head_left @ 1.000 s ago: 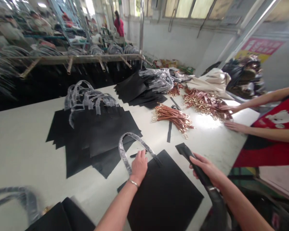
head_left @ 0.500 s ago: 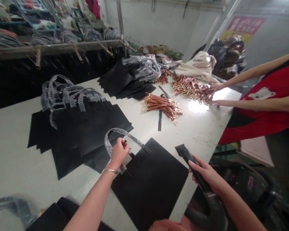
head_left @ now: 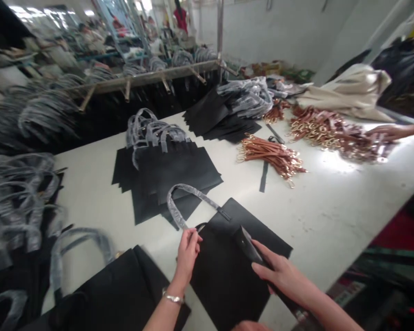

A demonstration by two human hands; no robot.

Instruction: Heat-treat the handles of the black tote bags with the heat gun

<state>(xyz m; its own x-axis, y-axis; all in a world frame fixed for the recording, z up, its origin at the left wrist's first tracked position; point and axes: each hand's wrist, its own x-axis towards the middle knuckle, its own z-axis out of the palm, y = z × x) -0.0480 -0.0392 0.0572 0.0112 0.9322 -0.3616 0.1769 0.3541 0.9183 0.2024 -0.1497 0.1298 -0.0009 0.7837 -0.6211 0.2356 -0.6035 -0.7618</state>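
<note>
A flat black tote bag (head_left: 224,271) lies slanted on the table in front of me, its plastic-wrapped handle (head_left: 193,189) looping off the top edge. My left hand (head_left: 188,250) is closed in a pinch at that top edge, beside the handle's near end. A small shiny bit shows by the fingertips; its kind is unclear. Wrapped in my right hand (head_left: 283,271) is a black vacuum-hose nozzle (head_left: 250,246), its flat end over the upper part of the bag. The lower hose is partly hidden by my forearm.
Stacked black bags (head_left: 172,170) lie beyond my left hand, with more bags (head_left: 124,280) at near left. Brown straps with gold clasps (head_left: 272,156) are bundled ahead. A co-worker's hand (head_left: 386,132) touches another strap pile (head_left: 331,128). Handled bags hang from a rail (head_left: 117,85) behind.
The view has swung left. My right hand has brought the nozzle from beside the bag to over it. My left hand has lowered from inside the handle loop to the bag's top edge.
</note>
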